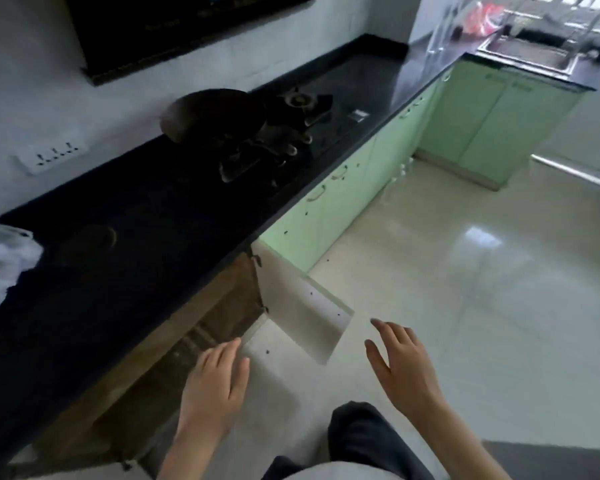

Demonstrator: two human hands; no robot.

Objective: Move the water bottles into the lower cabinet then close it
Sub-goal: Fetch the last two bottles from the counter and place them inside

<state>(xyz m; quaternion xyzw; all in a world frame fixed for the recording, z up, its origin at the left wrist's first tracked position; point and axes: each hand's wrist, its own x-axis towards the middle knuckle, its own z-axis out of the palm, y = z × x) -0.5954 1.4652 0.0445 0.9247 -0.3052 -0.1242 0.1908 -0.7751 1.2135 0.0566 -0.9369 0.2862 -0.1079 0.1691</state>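
Observation:
The lower cabinet point(194, 327) under the black counter stands open, its brown inside dark. Its door point(302, 303) swings out over the floor, white inner face toward me. My left hand point(215, 386) hovers with fingers apart in front of the opening, holding nothing. To the right of the door's free edge, my right hand point(402, 368) is spread and empty, close to the edge but apart from it. Small pale bottles point(400, 171) stand on the floor far off by the green cabinets, blurred. I cannot see into the cabinet well enough to tell what it holds.
A black counter point(136, 237) runs along the left with a gas hob point(291, 133) and a dark wok point(215, 112). A white plastic bag point(0, 261) lies at the left edge. Green cabinet fronts point(343, 192) continue toward a sink point(530, 50). My knee point(364, 438) is below.

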